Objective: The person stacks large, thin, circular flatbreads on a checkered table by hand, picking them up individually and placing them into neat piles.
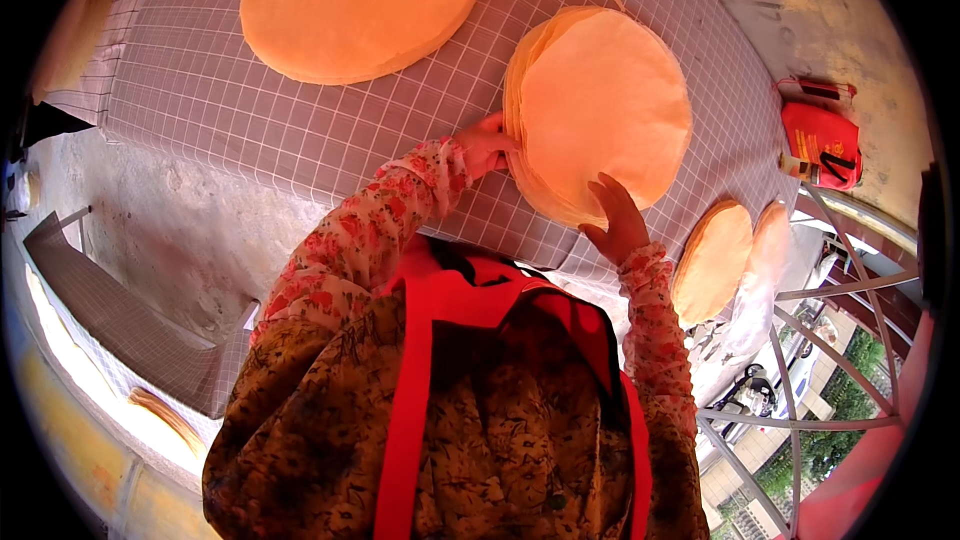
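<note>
A stack of thin, round, orange-tinted sheets (605, 105) lies on the checked tablecloth in front of me; its layered edges show along the left side. My left hand (485, 146) is at the stack's left edge, fingers curled against the layers, the tips partly hidden there. Resting on the near right part of the top sheet, my right hand (620, 223) has its fingers stretched out and the thumb apart. What the sheets are made of I cannot tell. Floral sleeves cover both my forearms.
A larger round stack (365, 5) lies at the far left of the checked tablecloth (240, 125). Two more round stacks, one of them here (713, 262), are at the right edge. Beyond stands a red bag (822, 145). Metal bars (845, 285) rise at the right.
</note>
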Demonstrator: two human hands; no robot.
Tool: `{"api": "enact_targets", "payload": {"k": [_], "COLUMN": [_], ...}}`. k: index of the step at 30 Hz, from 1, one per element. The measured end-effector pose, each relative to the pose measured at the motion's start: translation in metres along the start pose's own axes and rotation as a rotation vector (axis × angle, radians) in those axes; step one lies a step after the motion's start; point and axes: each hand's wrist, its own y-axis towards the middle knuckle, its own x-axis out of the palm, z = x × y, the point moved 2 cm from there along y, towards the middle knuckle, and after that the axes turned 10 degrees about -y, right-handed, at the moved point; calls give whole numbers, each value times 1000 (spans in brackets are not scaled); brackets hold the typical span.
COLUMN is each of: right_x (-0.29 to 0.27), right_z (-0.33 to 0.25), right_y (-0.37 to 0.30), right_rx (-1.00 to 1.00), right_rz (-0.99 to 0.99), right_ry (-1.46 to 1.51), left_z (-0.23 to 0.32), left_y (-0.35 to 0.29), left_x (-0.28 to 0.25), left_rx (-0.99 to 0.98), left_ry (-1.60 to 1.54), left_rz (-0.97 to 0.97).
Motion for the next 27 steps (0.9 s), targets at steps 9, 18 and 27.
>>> {"api": "enact_targets", "payload": {"k": [9,18,27], "right_x": [29,46,59], "right_z": [-61,-72,-95], "right_y": [79,86,101], "right_rx": [259,274,383], "right_rz": [399,324,335], "right_ry": [393,134,-64], "left_z": [1,-5,-18], "left_y": [0,1,11], "left_x": [3,4,-15], "left_rx": [17,55,89], "left_ry": [9,205,106], "left_rz": [-79,102,19]}}
